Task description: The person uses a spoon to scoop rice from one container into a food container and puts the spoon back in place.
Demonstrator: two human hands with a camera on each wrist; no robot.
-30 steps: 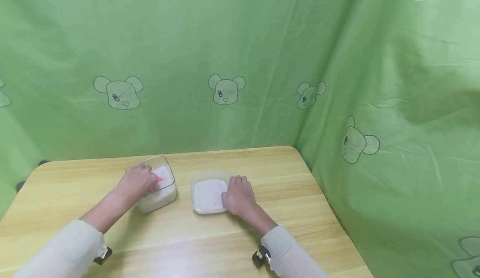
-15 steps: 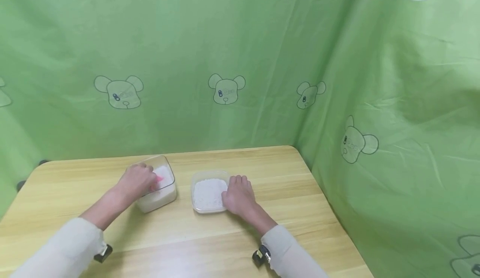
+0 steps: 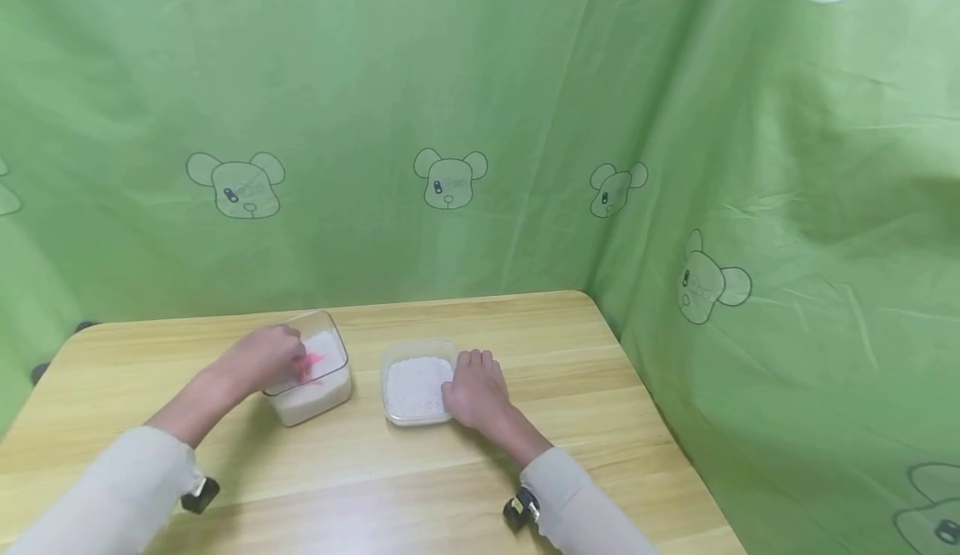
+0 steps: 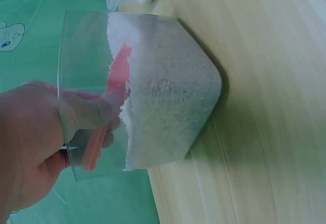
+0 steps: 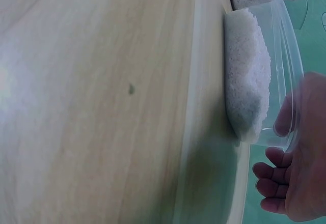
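Observation:
My left hand pinches a pink scoop by its handle, inside a tall clear container. The scoop's front end is sunk partly into the white rice that fills the lower part of that container. To the right stands a shallower clear container, also holding white rice. My right hand grips its right wall, thumb over the rim on the inner side and fingers on the outside. Both containers sit upright on the table, apart from each other.
The wooden table carries both containers near its far edge. A green curtain with bear-face prints hangs behind the table and along its right side. A black wrist camera sits under the left sleeve.
My left hand has shifted slightly left within the tall container, and the pink scoop has moved left with it. My right hand and the shallow container hold still.

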